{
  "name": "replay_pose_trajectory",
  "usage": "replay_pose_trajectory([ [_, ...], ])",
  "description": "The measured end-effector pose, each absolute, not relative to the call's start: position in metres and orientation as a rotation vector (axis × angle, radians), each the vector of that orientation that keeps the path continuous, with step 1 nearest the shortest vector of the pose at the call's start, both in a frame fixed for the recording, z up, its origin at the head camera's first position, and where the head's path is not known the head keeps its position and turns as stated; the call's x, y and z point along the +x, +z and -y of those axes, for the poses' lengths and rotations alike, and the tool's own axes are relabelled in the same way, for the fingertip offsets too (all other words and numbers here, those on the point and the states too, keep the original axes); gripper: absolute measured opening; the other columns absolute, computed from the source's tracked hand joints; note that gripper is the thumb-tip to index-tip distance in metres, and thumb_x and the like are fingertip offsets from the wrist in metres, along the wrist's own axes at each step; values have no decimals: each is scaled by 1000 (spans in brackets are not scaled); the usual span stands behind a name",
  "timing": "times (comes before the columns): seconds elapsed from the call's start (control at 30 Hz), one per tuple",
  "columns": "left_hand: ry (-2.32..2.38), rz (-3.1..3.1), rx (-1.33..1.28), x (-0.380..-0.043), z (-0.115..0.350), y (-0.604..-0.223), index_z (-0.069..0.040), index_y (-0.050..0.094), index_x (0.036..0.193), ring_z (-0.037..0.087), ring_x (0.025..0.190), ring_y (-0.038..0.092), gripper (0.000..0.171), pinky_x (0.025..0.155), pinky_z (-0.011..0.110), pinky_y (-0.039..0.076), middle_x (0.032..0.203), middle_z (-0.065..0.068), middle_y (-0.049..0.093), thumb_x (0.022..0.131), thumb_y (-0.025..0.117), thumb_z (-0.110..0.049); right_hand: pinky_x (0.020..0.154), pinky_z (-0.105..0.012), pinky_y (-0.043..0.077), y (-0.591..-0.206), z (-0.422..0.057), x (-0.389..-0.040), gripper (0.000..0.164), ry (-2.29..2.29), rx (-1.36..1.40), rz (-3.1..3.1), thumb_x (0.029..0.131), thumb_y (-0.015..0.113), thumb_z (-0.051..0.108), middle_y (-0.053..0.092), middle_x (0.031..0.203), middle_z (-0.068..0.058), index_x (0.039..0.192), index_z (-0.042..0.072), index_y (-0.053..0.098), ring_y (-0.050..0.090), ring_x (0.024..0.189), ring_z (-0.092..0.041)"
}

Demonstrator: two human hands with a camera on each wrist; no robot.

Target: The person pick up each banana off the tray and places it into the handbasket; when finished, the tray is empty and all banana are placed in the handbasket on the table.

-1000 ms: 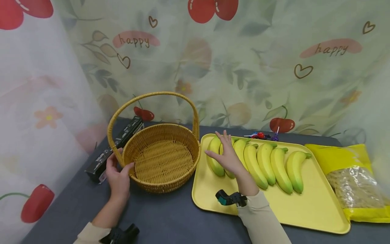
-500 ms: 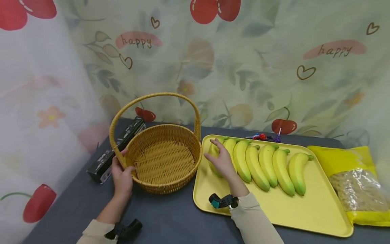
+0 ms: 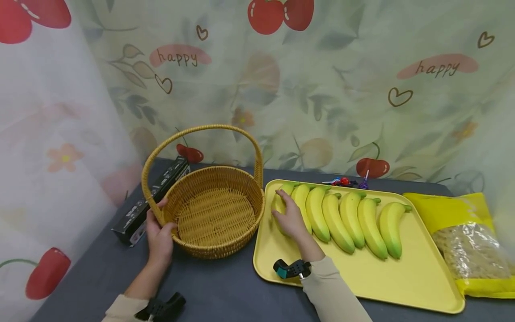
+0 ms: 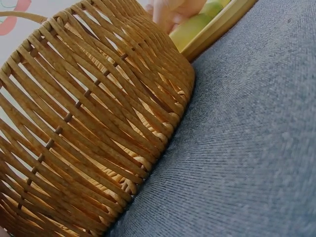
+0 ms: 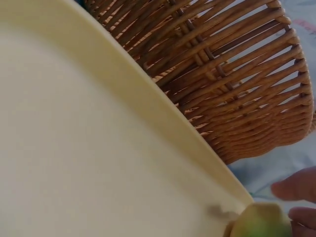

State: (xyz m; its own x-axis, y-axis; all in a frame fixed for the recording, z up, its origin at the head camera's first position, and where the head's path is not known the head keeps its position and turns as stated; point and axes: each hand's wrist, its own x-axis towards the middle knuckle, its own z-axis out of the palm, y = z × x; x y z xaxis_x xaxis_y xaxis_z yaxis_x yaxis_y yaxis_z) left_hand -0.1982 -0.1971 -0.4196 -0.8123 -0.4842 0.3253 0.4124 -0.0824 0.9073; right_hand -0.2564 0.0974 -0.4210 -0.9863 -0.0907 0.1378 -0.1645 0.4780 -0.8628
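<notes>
Left hand (image 3: pixel 159 239): grips the wicker basket (image 3: pixel 217 251) near the handle base, thumb over the rim. Right hand (image 3: pixel 291 219): thumb and fingers parted at the leftmost banana (image 3: pixel 278 204), on the yellow tray (image 3: pixel 414 279); contact unconfirmed. Backdrop (image 3: pixel 322 53): "happy", printed twice. Black box (image 3: pixel 154 197): lettering illegible.

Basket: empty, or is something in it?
Empty: in the head view the basket shows its bare woven bottom, and bananas lie on the yellow tray beside it.
</notes>
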Motion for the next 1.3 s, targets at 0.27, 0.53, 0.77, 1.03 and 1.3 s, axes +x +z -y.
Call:
replay_pose_trajectory([
  [0.27,-1946,1600,56,-199,199,-422,-5,46,118,11,126,39,58,94,15,35,124,-4,49,71,35,26,112,-49,20,-426,-98,-256,59,1504,282,2669,84,58,2,27,151,-18,139,0,37,20,141,-34],
  [0.53,-1941,1608,52,-198,199,-422,-6,46,118,10,127,38,57,95,14,34,125,-5,49,72,36,26,111,-50,19,-426,-97,-255,56,1462,331,2710,85,59,5,20,153,-18,137,-4,39,16,142,-34],
  [0.77,-1925,1641,69,-197,199,-421,-3,45,119,10,128,38,56,95,15,35,124,-4,48,71,36,26,110,-51,22,-424,-96,-252,56,1462,379,2733,84,60,5,20,154,-17,137,-4,40,18,141,-36],
  [1.03,-1892,1690,67,-198,200,-421,2,42,115,9,124,40,53,93,15,35,121,0,48,69,34,26,110,-52,22,-429,-96,-251,59,1511,381,2742,83,60,4,10,156,-16,139,0,39,12,142,-37],
  [1.3,-1863,1783,68,-198,204,-417,6,39,116,15,128,37,52,90,15,35,122,3,45,69,35,25,108,-51,27,-429,-96,-254,60,1484,369,2741,80,56,3,13,156,-13,138,3,42,18,140,-36],
])
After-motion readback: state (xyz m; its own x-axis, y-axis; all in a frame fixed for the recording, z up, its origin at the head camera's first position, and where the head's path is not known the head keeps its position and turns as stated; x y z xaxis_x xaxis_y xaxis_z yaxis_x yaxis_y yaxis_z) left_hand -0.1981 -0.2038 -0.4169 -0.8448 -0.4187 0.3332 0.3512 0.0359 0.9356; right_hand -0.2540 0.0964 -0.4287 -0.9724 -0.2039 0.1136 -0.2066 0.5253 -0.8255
